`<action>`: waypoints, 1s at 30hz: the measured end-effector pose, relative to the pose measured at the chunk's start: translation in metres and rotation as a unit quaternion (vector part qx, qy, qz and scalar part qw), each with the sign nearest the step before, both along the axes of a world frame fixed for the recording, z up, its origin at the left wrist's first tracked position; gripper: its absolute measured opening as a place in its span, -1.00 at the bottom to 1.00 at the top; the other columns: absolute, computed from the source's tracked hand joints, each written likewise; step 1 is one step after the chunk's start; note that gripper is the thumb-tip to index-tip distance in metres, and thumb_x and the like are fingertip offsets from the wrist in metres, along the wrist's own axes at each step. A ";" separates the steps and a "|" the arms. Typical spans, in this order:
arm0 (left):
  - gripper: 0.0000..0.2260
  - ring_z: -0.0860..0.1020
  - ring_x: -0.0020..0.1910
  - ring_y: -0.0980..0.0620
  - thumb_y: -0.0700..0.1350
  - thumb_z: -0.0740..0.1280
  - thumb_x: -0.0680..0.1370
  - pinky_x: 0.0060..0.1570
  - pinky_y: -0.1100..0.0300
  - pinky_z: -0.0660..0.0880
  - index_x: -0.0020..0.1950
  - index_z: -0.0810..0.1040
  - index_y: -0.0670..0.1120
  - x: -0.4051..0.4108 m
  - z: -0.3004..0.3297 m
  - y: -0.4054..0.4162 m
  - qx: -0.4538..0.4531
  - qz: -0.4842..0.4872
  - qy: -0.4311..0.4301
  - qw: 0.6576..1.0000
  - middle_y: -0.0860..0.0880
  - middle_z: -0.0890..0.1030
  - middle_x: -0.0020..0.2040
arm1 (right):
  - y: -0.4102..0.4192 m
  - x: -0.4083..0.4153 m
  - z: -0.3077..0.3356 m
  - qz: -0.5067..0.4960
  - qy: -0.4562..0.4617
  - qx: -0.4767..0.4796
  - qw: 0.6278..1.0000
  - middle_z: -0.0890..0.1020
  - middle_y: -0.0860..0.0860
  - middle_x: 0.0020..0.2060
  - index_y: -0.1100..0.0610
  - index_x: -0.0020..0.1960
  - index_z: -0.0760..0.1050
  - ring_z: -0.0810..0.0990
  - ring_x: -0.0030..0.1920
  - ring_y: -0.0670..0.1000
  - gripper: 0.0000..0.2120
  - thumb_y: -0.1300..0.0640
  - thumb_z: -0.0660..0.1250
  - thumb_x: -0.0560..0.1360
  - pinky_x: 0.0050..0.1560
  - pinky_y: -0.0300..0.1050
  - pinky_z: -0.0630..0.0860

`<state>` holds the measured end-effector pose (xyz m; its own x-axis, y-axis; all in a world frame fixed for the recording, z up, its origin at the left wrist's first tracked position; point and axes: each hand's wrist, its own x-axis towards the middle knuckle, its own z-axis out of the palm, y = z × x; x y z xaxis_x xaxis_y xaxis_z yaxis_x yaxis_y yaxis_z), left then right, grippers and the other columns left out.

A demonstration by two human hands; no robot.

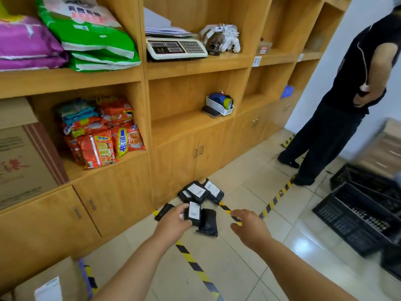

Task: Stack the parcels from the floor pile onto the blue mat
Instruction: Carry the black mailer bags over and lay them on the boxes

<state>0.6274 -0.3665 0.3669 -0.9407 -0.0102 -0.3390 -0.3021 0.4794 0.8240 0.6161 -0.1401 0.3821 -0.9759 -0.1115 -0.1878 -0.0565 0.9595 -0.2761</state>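
Several black parcels with white labels lie in a pile (200, 193) on the tiled floor against the wooden cabinet. My left hand (173, 220) reaches over the pile's near side and its fingers touch a labelled black parcel (193, 212). A plain black parcel (207, 222) lies just right of it, and another black parcel (163, 210) sits to the left. My right hand (249, 228) hovers to the right of the pile with fingers spread, holding nothing. No blue mat is in view.
Yellow-black tape (193, 263) runs across the floor. Black plastic crates (355, 216) stand at the right. A person in black (338, 118) stands at the back right. Wooden shelves (186, 68) hold snack bags, a scale and a basket. A cardboard box (54, 283) is near left.
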 end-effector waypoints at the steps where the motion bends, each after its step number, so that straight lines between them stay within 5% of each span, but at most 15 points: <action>1: -0.49 0.44 0.27 0.03 -0.16 0.28 0.51 0.17 0.17 0.40 0.45 0.30 0.04 -0.017 0.000 0.001 -0.002 -0.003 -0.005 1.000 -0.03 0.41 0.38 | 0.001 -0.016 0.001 -0.005 -0.001 0.000 1.000 0.49 -0.07 0.28 -0.06 0.35 0.40 0.45 0.24 -0.01 -0.65 0.01 0.20 0.56 0.25 -0.11 0.38; 8: -0.48 0.42 0.31 0.04 -0.20 0.29 0.50 0.28 0.09 0.39 0.45 0.30 0.03 -0.119 -0.012 0.023 0.019 0.000 -0.038 0.999 -0.04 0.39 0.40 | 0.029 -0.105 -0.011 -0.038 -0.021 -0.016 0.999 0.49 -0.06 0.28 -0.05 0.35 0.40 0.46 0.25 0.00 -0.64 0.01 0.21 0.56 0.26 -0.10 0.38; 16: -0.56 0.48 -0.04 0.16 -0.26 0.20 0.52 -0.22 0.32 0.36 0.37 0.39 0.05 -0.214 -0.036 0.096 0.018 0.075 -0.019 0.997 0.05 0.47 0.30 | 0.103 -0.210 -0.031 -0.045 -0.052 -0.033 0.997 0.51 -0.03 0.24 -0.04 0.33 0.43 0.47 0.21 0.02 -0.64 0.03 0.22 0.54 0.21 -0.10 0.41; 30: -0.60 0.51 0.11 0.07 -0.20 0.29 0.51 0.16 0.16 0.43 0.33 0.43 0.04 -0.346 -0.086 0.230 0.013 0.182 -0.081 0.980 0.03 0.51 0.26 | 0.236 -0.415 -0.061 0.066 -0.122 -0.016 0.990 0.48 -0.05 0.30 -0.03 0.36 0.39 0.42 0.30 0.00 -0.64 0.06 0.18 0.56 0.29 -0.14 0.33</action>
<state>0.2815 -0.1366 0.2811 -0.8099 -0.3243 -0.4888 -0.5776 0.2953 0.7611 0.2009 0.0956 0.3209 -0.8784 -0.2448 -0.4105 -0.1088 0.9387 -0.3271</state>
